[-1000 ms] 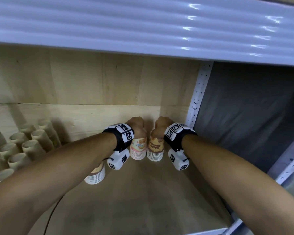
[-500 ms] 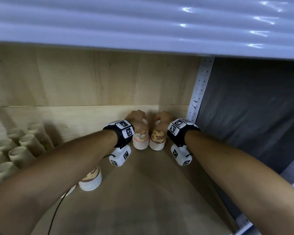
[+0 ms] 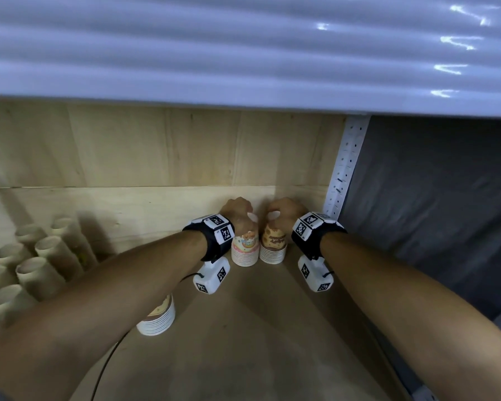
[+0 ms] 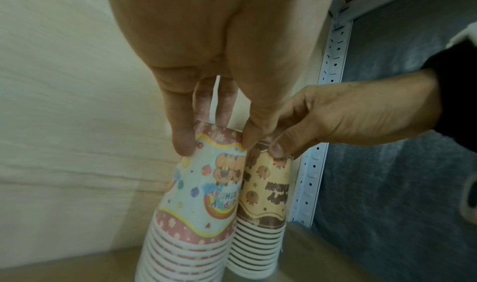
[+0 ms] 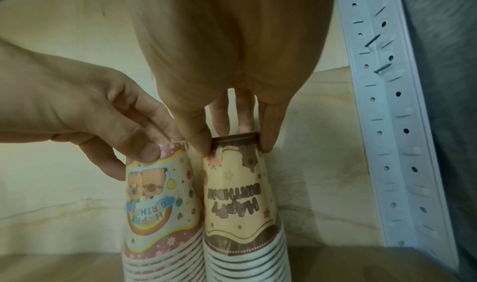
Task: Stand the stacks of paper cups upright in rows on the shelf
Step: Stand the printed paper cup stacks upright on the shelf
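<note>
The stack in my left hand [image 4: 206,65] is a pink-banded cup stack [image 4: 196,208] with a rainbow and coloured balloons. My right hand [image 5: 232,51] holds a brown-banded cup stack [image 5: 240,204], cream with brown lettering. Far left, plain beige tubes [image 3: 41,256].

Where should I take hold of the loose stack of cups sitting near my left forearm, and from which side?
Grip the third cup stack at its narrow closed top, fingertips and thumb pinching from above, as the left hand holds the pink stack. It stands mouth down, tapering upward, so the top is probably the easiest part to hold. The forearm hides that top now.
</note>
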`<state>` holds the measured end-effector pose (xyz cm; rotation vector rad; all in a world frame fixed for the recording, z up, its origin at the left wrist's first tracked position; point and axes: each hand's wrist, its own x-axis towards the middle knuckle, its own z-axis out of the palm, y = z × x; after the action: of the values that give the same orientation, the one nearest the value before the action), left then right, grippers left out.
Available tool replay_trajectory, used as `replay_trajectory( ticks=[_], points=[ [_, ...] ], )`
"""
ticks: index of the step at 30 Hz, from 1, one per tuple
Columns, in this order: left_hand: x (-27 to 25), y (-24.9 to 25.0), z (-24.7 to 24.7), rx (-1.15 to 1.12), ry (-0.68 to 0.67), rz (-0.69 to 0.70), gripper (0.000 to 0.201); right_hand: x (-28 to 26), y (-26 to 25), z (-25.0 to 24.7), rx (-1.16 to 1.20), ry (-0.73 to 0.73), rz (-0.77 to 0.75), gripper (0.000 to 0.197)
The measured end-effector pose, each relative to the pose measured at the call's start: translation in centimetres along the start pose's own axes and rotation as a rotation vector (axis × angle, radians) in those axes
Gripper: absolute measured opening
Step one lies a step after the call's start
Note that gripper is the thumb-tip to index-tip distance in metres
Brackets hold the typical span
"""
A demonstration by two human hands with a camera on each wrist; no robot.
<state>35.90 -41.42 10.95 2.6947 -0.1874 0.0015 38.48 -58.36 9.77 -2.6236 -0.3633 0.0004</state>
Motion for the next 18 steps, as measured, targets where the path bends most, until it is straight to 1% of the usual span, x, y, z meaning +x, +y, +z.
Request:
replay_trajectory(
  ticks=[1, 5, 8, 11, 13, 16, 18],
  points=[
    [-0.1, 0.0, -0.4, -0.001, 0.007, -0.001, 0.051, 0.1, -0.3, -0.3, 0.005, 0.006, -0.010, 0.018],
    [-0.4, -0.1, -0.7, -0.028, 0.002, -0.016, 0.059, -0.7, -0.2, -0.3, 0.060, 0.006, 0.026, 0.026],
    [-1.0, -0.1, -2.3, -0.018, -0.006, -0.026, 0.062, -1.7, -0.9, -0.7, 0.079, 0.015, 0.057, 0.035],
    [-1.8, -0.6, -4.4, -0.005, -0.015, -0.062, 0.062, -1.8, -2.2, -1.3, 0.045, 0.064, 0.109, 0.039],
    [-2.6, -1.2, -5.8, 0.038, -0.009, -0.080, 0.061, -1.8, -3.3, -1.5, 0.002, 0.056, 0.083, 0.037],
    [-4.2, -2.5, -8.1, 0.078, 0.006, -0.133, 0.060, -2.4, -6.1, -1.8, -0.036, 0.080, 0.038, 0.039],
    [-5.7, -3.4, -9.7, 0.090, -0.002, -0.177, 0.059, -2.9, -7.9, -1.7, -0.047, 0.091, -0.002, 0.036]
  ],
)
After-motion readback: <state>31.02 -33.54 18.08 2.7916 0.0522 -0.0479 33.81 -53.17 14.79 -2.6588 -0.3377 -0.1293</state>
